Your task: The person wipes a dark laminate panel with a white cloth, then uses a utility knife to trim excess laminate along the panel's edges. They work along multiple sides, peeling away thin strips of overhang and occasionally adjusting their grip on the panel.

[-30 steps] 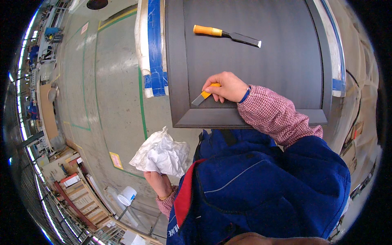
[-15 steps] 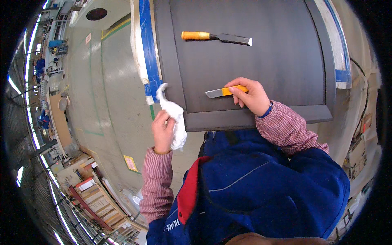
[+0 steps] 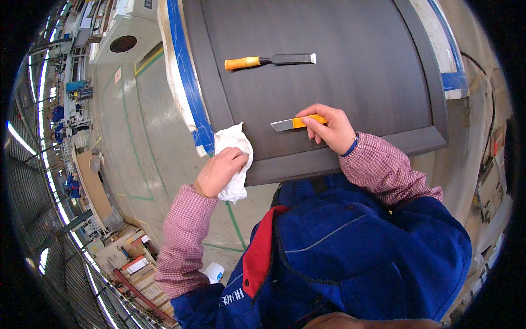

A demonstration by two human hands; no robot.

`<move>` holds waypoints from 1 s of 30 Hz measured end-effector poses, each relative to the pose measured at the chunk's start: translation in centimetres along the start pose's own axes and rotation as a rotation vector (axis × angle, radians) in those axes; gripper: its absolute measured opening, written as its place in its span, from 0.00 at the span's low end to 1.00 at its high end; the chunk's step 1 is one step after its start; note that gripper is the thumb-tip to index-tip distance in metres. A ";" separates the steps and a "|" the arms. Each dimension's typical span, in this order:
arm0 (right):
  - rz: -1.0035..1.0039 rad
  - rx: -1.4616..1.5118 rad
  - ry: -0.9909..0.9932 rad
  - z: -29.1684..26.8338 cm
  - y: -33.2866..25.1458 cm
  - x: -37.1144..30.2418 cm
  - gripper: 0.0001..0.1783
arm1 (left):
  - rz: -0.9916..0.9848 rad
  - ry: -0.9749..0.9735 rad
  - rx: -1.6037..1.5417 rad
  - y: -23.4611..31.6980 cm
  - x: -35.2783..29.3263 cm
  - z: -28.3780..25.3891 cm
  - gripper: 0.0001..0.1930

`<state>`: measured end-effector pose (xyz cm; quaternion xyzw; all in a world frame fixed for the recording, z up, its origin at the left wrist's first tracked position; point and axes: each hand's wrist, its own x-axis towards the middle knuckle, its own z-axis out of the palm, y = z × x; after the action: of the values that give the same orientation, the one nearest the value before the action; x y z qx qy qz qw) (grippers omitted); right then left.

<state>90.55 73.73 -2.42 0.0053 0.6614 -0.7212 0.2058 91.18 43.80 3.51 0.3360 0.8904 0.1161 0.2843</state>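
A dark grey framed panel (image 3: 329, 93) lies in front of me. My left hand (image 3: 222, 171) is closed on a crumpled white cloth (image 3: 234, 143), over the panel's near left corner. Between the thumb and fingers of my right hand (image 3: 331, 129) is a yellow-handled knife (image 3: 300, 123) with a flat, slanted grey blade. Its blade points left, above the near part of the panel. Farther off on the panel, a chisel (image 3: 271, 60) with an orange-yellow handle lies crosswise, its handle to the left.
Supports with blue covering, one on the left (image 3: 189, 82) and one on the right (image 3: 453, 82), show beyond the panel's sides. A white cabinet (image 3: 131, 33) with a dark round opening stands at the far left. Shelving (image 3: 142, 274) is at the lower left.
My left hand has brought the cloth from beside the panel onto its near left corner, and the cloth is more bunched. The right hand still holds the knife; the view has shifted slightly.
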 end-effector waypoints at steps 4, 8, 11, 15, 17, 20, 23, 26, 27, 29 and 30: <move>0.045 0.013 0.005 0.1 -0.1 0.1 0.09 | 0.053 -0.116 -0.025 -0.4 1.4 -0.8 0.05; 0.002 0.050 0.025 0.3 0.2 0.1 0.09 | 0.045 -0.131 -0.079 -0.9 1.9 -0.7 0.07; 0.007 0.037 0.026 0.2 0.5 0.1 0.09 | 0.036 -0.123 -0.104 -1.3 1.5 -0.3 0.06; 0.013 -0.013 0.040 0.2 0.4 0.2 0.09 | 0.037 -0.136 0.018 -1.1 0.9 -0.1 0.05; -0.008 -0.022 0.044 0.2 0.3 0.2 0.09 | 0.111 -0.110 0.053 -0.9 1.3 -0.3 0.06; -0.023 -0.045 0.029 0.2 0.1 0.2 0.09 | 0.198 -0.142 0.099 -0.8 2.6 -0.6 0.05; -0.015 -0.026 0.031 0.2 0.1 0.0 0.09 | 0.263 -0.196 0.172 -1.0 3.3 -0.5 0.06; 0.028 -0.002 0.042 0.2 0.2 0.0 0.09 | 0.273 -0.087 0.100 -1.5 2.4 0.0 0.06; 0.018 0.008 0.035 0.2 0.3 0.0 0.09 | 0.298 -0.035 0.123 -1.8 1.8 0.3 0.07; 0.021 0.015 0.032 0.2 0.4 0.0 0.09 | -0.017 0.050 -0.027 -2.5 -0.2 0.8 0.08; 0.012 0.013 0.034 0.1 0.4 0.0 0.09 | -0.152 0.107 -0.105 -2.9 -1.4 0.8 0.09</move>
<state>90.70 73.57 -2.76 0.0228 0.6598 -0.7242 0.1991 90.97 40.72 2.29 0.2453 0.9200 0.1582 0.2615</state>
